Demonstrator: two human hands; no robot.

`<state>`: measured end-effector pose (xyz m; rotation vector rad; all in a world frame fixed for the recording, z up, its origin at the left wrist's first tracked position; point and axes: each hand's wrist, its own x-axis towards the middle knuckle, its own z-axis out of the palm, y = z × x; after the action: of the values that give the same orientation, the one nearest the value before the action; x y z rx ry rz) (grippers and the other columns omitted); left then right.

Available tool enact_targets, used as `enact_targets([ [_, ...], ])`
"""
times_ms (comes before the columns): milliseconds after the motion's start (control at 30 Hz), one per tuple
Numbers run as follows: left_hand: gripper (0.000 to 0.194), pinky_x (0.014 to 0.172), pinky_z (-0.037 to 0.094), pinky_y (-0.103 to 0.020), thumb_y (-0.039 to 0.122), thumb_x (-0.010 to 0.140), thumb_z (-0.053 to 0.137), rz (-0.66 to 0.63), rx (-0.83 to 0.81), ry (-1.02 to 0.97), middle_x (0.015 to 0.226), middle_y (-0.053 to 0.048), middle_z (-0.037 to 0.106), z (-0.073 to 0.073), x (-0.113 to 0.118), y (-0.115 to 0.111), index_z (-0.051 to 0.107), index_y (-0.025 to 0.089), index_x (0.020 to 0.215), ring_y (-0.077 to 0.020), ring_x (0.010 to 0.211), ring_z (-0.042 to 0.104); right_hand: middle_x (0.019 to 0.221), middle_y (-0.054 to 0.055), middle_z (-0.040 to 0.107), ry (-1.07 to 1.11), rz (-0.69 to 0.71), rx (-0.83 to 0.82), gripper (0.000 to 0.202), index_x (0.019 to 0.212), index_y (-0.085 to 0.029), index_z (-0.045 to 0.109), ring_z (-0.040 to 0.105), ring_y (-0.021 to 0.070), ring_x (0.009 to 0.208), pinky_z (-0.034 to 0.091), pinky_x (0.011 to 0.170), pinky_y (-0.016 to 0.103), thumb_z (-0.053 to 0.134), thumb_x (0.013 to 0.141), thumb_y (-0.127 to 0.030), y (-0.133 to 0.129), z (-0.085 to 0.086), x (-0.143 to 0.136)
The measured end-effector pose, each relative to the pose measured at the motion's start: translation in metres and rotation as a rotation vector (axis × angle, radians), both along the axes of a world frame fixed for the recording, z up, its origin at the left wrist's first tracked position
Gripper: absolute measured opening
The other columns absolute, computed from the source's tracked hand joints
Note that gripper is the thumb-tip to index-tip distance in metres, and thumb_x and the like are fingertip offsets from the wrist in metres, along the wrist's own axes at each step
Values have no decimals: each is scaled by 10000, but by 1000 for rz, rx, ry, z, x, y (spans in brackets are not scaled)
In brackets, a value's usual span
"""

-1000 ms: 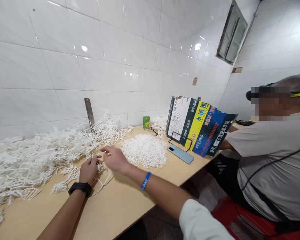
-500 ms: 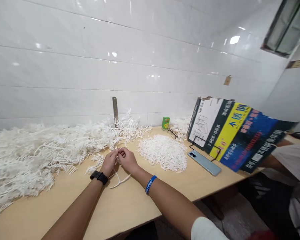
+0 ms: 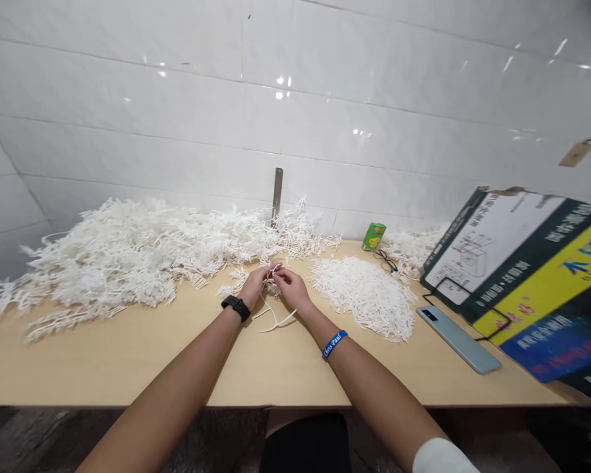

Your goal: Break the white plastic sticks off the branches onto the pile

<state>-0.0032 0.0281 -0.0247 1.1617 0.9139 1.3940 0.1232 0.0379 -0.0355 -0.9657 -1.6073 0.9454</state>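
Head cam: white strand (image 3: 277, 324) on table (image 3: 276, 374), nearest; beyond, L hand (image 3: 256, 286) & R hand (image 3: 293, 289) pinch a white pc (image 3: 274, 270) btwn them. Prob. best: L steady, R gripping lightly, close in, so it won't slip. Vs 0.5 s ago, view's swung L; loose pile (image 3: 362, 295), then green box (image 3: 374, 236) behind, now further R.

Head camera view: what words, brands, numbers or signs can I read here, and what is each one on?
"Chris Paul": on the blue wristband.
"不": in blue on the printed cardboard; the next character is cut by the picture's edge.
Too small or blurred: the cardboard's other print and the green box's label.
Numbers: none legible.
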Motion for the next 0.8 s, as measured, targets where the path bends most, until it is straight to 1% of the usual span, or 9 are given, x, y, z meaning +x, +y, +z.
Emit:
enact_targets([
  [100,457,827,492,-343,436,724,555,1,-22,1,1025,-144,721,3,1,-3,711,109,1002,-257,989,650,842,42,686,40,28,-21,206,789,-166,654,613,177,807,480,788,299,597,744,-358,2,0,2],
  [167,463,777,501,-331,440,731,541,6,-29,12,1001,-147,724,5,2,-5,709,103,1001,-248,938,664,849,43,688,75,42,-47,228,782,-167,658,609,177,804,483,767,293,603,737,-383,3,0,2],
  [233,471,745,504,-317,451,737,540,26,-28,26,987,-148,725,6,2,-6,705,96,1000,-239,902,670,824,48,684,114,50,-96,291,786,-165,656,596,160,717,487,670,277,579,757,-444,3,0,3],
  [333,458,740,504,-303,453,750,547,86,-16,58,970,-137,727,6,0,-4,700,97,994,-226,886,668,713,47,649,165,68,-190,421,794,-157,643,517,116,520,431,490,249,530,785,-563,4,0,5],
  [400,436,754,500,-301,435,767,538,136,-6,85,947,-126,730,4,-1,-2,696,97,993,-220,884,664,651,35,613,190,97,-239,473,794,-157,637,488,103,473,402,446,239,531,777,-619,3,1,7],
  [500,424,773,491,-309,401,810,494,217,-4,133,921,-117,733,1,-4,1,683,89,1026,-216,866,657,621,22,581,211,157,-284,503,791,-166,634,492,101,474,398,442,235,564,745,-662,2,3,8],
  [600,427,779,482,-320,382,847,448,289,-13,180,924,-111,734,0,-6,1,670,89,1064,-217,851,650,633,9,574,218,211,-299,495,824,-177,642,488,94,482,403,456,234,602,722,-659,0,6,9],
  [700,422,803,477,-325,371,866,430,327,-17,210,921,-107,739,0,-7,1,670,85,1063,-221,871,649,665,1,586,210,255,-294,464,900,-192,652,492,90,504,417,489,237,642,713,-616,-4,8,8],
  [800,415,830,475,-321,362,878,418,343,-15,212,929,-109,743,1,-6,1,670,84,1055,-216,894,653,680,0,602,180,287,-275,406,872,-185,655,501,90,534,420,522,237,700,691,-546,-7,9,7],
])
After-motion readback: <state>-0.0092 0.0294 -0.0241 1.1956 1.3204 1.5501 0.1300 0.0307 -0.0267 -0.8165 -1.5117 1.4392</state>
